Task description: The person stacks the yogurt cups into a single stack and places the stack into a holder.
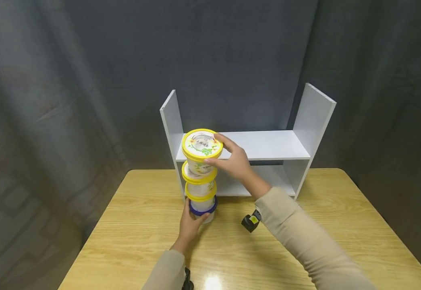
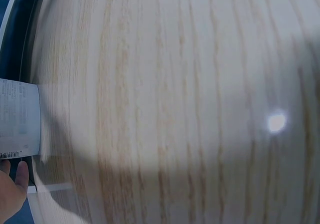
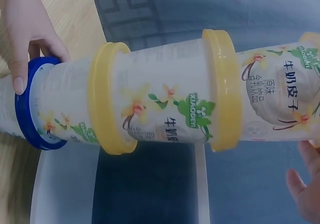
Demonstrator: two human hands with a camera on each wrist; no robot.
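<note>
Several white tubs with printed flowers stand in one tall stack on the table. The lowest tub [image 1: 206, 218] has a blue lid [image 3: 31, 103]; those above it wear yellow lids. My left hand [image 1: 190, 226] grips the lowest tub around its blue lid, thumb on the near side. Up at the top, my right hand [image 1: 235, 162] holds the highest tub [image 1: 202, 144], with thumb and fingers at its yellow rim. That tub sits a little off line over the yellow-lidded tub [image 1: 198, 177] below. In the left wrist view, a tub's printed label [image 2: 19, 116] shows at the edge.
Right behind the stack is a white two-level shelf [image 1: 264, 145] with raised side panels. Its left panel [image 1: 172, 114] stands close to the tubs. The wooden table [image 1: 130, 237] extends to both sides, and a dark curtain [image 1: 232, 60] hangs behind.
</note>
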